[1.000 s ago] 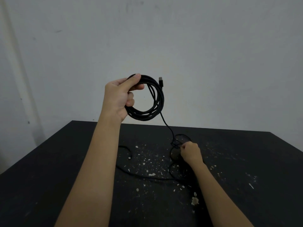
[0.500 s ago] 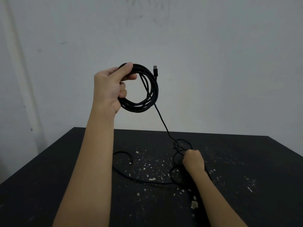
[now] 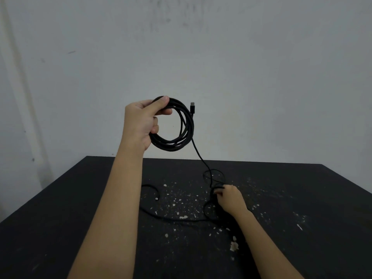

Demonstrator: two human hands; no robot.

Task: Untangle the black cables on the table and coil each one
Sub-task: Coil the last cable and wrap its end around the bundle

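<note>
My left hand (image 3: 144,120) is raised above the table and grips a round coil of black cable (image 3: 181,137); a plug (image 3: 192,107) sticks up at the coil's upper right. One strand (image 3: 199,156) runs from the coil down to a tangle of black cable loops (image 3: 213,178) on the table. My right hand (image 3: 229,199) rests on the table with its fingers pinched on that tangle. Another stretch of black cable (image 3: 161,216) curves left across the table and ends in a plug (image 3: 156,198).
The table (image 3: 60,228) is black, with white flecks and scraps (image 3: 233,245) scattered over its middle. Its far edge meets a plain grey wall (image 3: 261,77). The left and right edges slope toward me.
My left hand with the coil rose, then stands lower in the view now. My right hand stayed pinched on the tangle on the table.
</note>
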